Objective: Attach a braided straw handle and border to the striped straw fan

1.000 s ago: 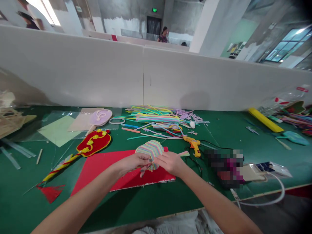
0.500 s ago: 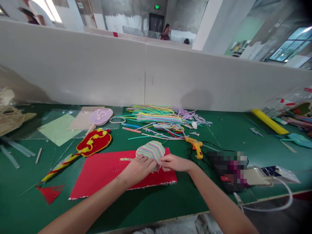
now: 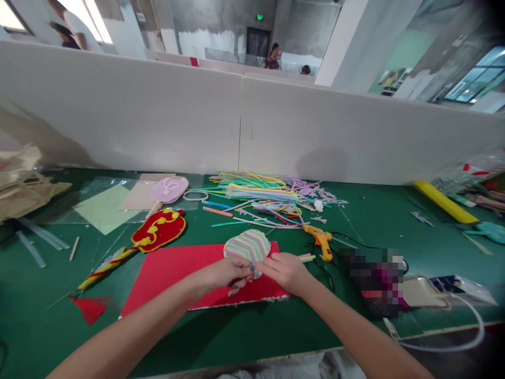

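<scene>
A round fan piece (image 3: pixel 248 244) covered in pastel stripes is held over the red board (image 3: pixel 169 276). My left hand (image 3: pixel 231 271) is closed at its lower edge, with fingertips pinched together. My right hand (image 3: pixel 290 271) grips the same piece from the lower right, thumb and fingers close to the left fingertips. Pale yellow-green strip ends (image 3: pixel 307 258) stick out beyond the right hand. Small greyish bits show below the left fingers, too blurred to name. The fingers hide the lower edge of the piece.
A yellow glue gun (image 3: pixel 321 242) with its cord lies right of the board. Behind is a heap of coloured pipe cleaners (image 3: pixel 256 189). Left lie a red-and-yellow fan (image 3: pixel 160 231) and a lilac fan (image 3: pixel 170 189). A white partition (image 3: pixel 177 116) borders the table.
The striped piece has turned; strip ends that showed left of it now show on the right. My left hand has gone from lying across it to pinching its lower edge.
</scene>
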`<action>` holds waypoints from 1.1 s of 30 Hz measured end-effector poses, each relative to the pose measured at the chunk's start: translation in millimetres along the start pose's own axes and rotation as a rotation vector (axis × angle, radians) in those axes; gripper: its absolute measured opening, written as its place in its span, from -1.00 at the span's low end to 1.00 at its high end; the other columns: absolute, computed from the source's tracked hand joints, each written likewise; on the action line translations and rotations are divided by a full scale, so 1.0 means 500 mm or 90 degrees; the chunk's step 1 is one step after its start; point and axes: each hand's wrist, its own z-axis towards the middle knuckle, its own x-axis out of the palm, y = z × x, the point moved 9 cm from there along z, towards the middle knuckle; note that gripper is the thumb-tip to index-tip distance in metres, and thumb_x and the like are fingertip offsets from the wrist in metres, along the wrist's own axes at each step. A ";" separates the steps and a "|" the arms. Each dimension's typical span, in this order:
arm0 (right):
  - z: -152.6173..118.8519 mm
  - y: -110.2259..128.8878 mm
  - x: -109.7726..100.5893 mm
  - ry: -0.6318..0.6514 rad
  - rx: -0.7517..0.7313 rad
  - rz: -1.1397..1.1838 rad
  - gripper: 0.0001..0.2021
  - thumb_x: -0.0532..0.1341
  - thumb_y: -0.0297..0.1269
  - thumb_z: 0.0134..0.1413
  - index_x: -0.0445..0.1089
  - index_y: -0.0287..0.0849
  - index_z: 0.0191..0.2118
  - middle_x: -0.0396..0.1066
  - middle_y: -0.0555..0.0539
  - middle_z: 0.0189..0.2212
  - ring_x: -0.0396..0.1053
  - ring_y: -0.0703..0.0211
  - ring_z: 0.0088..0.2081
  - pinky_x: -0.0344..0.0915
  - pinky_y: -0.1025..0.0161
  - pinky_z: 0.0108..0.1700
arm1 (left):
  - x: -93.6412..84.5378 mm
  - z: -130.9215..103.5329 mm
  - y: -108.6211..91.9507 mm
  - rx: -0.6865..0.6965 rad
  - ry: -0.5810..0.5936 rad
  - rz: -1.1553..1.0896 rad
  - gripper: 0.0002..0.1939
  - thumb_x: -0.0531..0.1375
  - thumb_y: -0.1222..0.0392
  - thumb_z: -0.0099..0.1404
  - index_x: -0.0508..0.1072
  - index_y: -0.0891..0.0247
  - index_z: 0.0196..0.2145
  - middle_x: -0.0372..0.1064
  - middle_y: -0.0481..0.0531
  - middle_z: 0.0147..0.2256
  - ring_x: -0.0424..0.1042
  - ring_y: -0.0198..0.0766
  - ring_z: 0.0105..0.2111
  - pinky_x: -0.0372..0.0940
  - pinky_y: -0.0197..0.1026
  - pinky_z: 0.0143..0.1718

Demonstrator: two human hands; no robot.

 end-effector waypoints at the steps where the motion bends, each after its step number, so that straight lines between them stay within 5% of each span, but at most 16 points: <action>1: -0.001 0.008 -0.002 -0.011 -0.016 -0.032 -0.76 0.00 -0.45 0.23 0.39 -0.23 -0.13 0.45 -0.07 -0.47 0.29 0.24 -0.45 0.04 0.27 -0.47 | 0.001 -0.002 0.000 0.001 0.016 -0.022 -0.73 -0.15 0.17 0.33 0.24 0.27 -0.44 0.04 -0.16 -0.68 0.13 -0.37 -0.70 0.16 -0.34 -0.60; 3: 0.001 0.007 0.005 0.003 -0.002 -0.009 -0.75 -0.01 -0.45 0.24 0.39 -0.23 -0.13 0.46 -0.07 -0.45 0.30 0.25 -0.44 0.04 0.28 -0.47 | -0.001 -0.005 0.001 0.002 0.030 -0.048 -0.73 -0.13 0.15 0.32 0.23 0.27 -0.45 0.06 -0.16 -0.67 0.13 -0.38 -0.69 0.16 -0.35 -0.59; 6: 0.010 -0.033 0.033 0.105 0.141 0.159 -0.75 -0.02 -0.39 0.26 0.40 -0.17 -0.19 0.48 -0.06 -0.36 0.33 0.28 -0.38 0.09 0.33 -0.41 | -0.013 -0.005 0.004 -0.004 -0.009 -0.043 -0.79 -0.09 0.21 0.31 0.25 0.27 -0.41 0.21 -0.08 -0.57 0.26 -0.34 -0.58 0.16 -0.34 -0.52; 10: 0.012 -0.068 0.068 0.261 0.310 0.452 -0.68 -0.01 -0.21 0.26 0.32 -0.19 -0.46 0.35 0.03 -0.56 0.26 0.31 -0.48 0.10 0.37 -0.40 | -0.034 -0.011 -0.021 0.036 -0.124 0.249 -0.86 -0.02 0.36 0.29 0.29 0.26 -0.24 0.35 0.05 -0.35 0.38 -0.21 -0.35 0.17 -0.27 -0.40; 13: 0.012 -0.055 0.080 0.356 0.314 0.675 -0.59 -0.02 -0.08 0.25 0.21 -0.21 -0.55 0.23 0.08 -0.65 0.19 0.35 -0.54 0.12 0.36 -0.37 | -0.015 -0.021 -0.056 0.136 -0.115 0.477 -0.81 -0.01 0.44 0.29 0.29 0.27 -0.20 0.38 0.06 -0.31 0.40 -0.19 -0.34 0.20 -0.25 -0.38; 19: -0.012 -0.038 0.100 0.452 0.336 0.851 -0.54 0.02 0.10 0.16 0.24 -0.24 -0.48 0.15 0.11 -0.64 0.02 0.39 -0.59 0.01 0.35 -0.47 | -0.001 -0.039 -0.083 0.244 -0.147 0.582 -0.88 -0.01 0.36 0.35 0.30 0.29 -0.25 0.38 0.04 -0.39 0.40 -0.21 -0.40 0.24 -0.22 -0.35; 23: 0.012 -0.057 0.077 0.332 0.305 0.738 -0.60 0.01 -0.03 0.23 0.32 -0.24 -0.45 0.18 0.09 -0.63 0.13 0.35 -0.54 0.10 0.34 -0.39 | -0.014 -0.030 -0.072 0.197 -0.166 0.548 -0.86 -0.01 0.43 0.29 0.29 0.31 -0.24 0.39 0.08 -0.39 0.41 -0.20 -0.41 0.24 -0.22 -0.37; 26: 0.025 -0.075 0.046 0.214 0.250 0.503 -0.66 -0.01 -0.17 0.27 0.41 -0.20 -0.38 0.41 -0.01 -0.47 0.30 0.27 -0.40 0.16 0.33 -0.31 | -0.042 -0.017 -0.042 0.075 -0.160 0.288 -0.84 -0.03 0.43 0.25 0.29 0.29 -0.30 0.35 0.04 -0.48 0.39 -0.23 -0.48 0.20 -0.28 -0.47; 30: 0.027 -0.045 0.006 0.096 0.081 0.174 -0.70 -0.05 -0.37 0.27 0.44 -0.19 -0.19 0.49 -0.13 -0.32 0.37 0.22 -0.31 0.18 0.32 -0.30 | -0.029 -0.005 -0.024 0.009 -0.048 -0.027 -0.72 -0.16 0.24 0.35 0.21 0.26 -0.47 0.24 -0.09 -0.63 0.32 -0.36 -0.64 0.20 -0.35 -0.57; 33: 0.022 -0.027 0.006 0.076 0.044 0.102 -0.70 -0.05 -0.42 0.25 0.42 -0.22 -0.14 0.49 -0.15 -0.37 0.36 0.21 -0.34 0.17 0.32 -0.34 | -0.007 -0.001 -0.013 -0.006 0.046 -0.255 -0.67 -0.13 0.06 0.36 0.23 0.28 -0.45 0.19 -0.13 -0.66 0.29 -0.37 -0.69 0.25 -0.32 -0.57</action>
